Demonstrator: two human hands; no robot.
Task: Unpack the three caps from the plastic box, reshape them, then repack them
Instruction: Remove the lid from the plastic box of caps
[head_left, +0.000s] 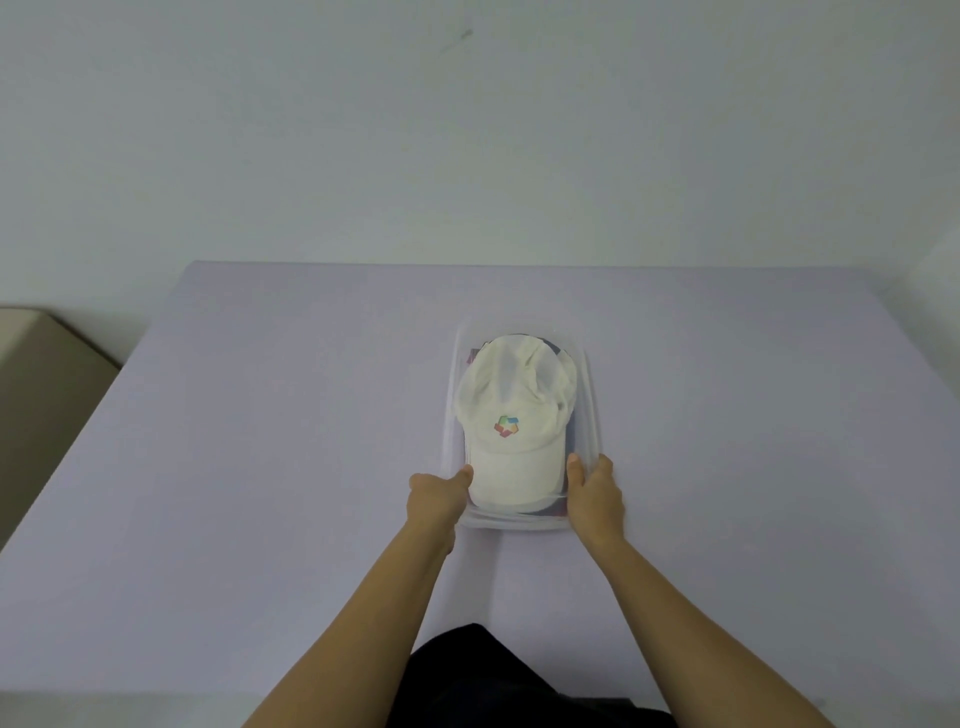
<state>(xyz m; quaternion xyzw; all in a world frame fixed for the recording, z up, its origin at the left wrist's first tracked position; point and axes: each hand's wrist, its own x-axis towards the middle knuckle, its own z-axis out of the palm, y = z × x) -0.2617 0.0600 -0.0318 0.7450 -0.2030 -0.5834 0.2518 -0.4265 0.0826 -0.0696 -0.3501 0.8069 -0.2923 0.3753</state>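
A clear plastic box (589, 395) stands in the middle of the lilac table (260, 441). A white cap (514, 415) with a multicoloured logo lies on top inside it, its brim toward me. Under it show the dark edges of another cap (569, 434); how many lie below is hidden. My left hand (439, 496) grips the box's near left corner, thumb over the rim beside the brim. The near right corner is gripped by my right hand (595, 491), thumb likewise inside the rim.
A pale wall rises behind the table's far edge. A beige piece of furniture (47, 395) stands off the table's left side. My dark clothing (493, 680) shows at the near edge.
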